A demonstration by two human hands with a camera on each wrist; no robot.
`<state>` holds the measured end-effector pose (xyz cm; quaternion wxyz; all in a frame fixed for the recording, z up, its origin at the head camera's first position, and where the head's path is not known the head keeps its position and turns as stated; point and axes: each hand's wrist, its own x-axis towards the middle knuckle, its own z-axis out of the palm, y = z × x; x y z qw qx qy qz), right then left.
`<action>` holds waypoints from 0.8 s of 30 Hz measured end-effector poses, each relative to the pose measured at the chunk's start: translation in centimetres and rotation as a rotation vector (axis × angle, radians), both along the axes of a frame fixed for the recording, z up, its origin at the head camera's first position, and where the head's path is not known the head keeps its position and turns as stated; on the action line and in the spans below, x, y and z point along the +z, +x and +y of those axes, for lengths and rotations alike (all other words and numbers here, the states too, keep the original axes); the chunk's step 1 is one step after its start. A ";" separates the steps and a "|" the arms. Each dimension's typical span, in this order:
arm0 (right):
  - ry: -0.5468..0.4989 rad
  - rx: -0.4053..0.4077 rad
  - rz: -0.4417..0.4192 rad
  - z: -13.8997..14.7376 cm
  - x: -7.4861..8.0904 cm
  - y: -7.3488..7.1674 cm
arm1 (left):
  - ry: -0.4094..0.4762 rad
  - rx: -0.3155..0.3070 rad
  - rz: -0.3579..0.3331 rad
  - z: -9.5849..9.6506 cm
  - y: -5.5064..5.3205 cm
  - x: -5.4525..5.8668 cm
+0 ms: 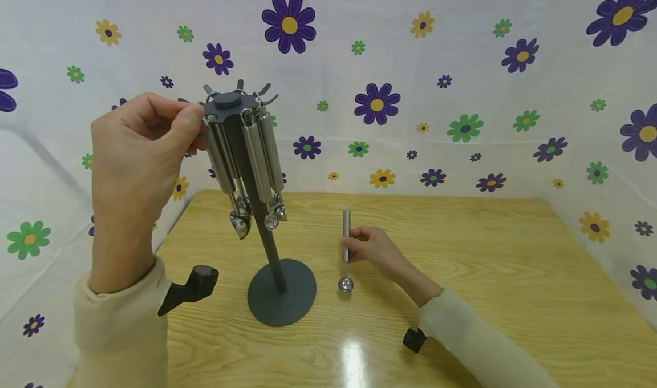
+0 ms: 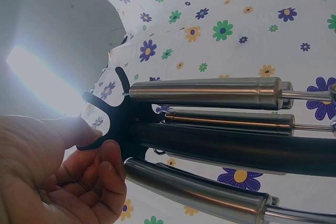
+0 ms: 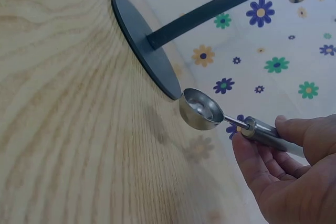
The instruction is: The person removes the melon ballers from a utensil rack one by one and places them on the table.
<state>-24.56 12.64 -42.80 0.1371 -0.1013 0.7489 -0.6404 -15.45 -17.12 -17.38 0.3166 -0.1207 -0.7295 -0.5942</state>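
My left hand (image 1: 141,134) pinches one hook of a dark grey utensil stand (image 1: 279,294) between thumb and fingertips, as the left wrist view shows. Several metal utensils with tube-shaped handles (image 2: 207,93) hang from the stand's other hooks, their bowls (image 1: 240,223) downward. To the right of the round base, my right hand (image 1: 377,251) grips a measuring spoon (image 1: 346,285) by its silver handle. This spoon has a small, deep, round bowl (image 3: 200,109), which points toward me in the head view and hangs over the wood in the right wrist view.
Under everything is a light wooden table (image 1: 477,251) with a bright reflection near its front. A white cloth with purple, yellow and green flowers (image 1: 377,105) covers the back and sides. Black camera mounts (image 1: 200,282) stick out from both sleeves.
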 end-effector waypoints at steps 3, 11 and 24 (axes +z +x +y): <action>-0.007 -0.018 -0.021 0.0 -0.3 -0.7 | -0.009 0.006 -0.001 0.0 0.0 0.0; -0.029 -0.035 -0.065 0.0 -1.0 -2.3 | 0.006 -0.013 -0.005 -0.1 0.1 -0.1; 0.014 -0.083 -0.111 -0.2 -1.7 -4.0 | 0.051 -0.043 0.014 -0.1 0.0 -0.1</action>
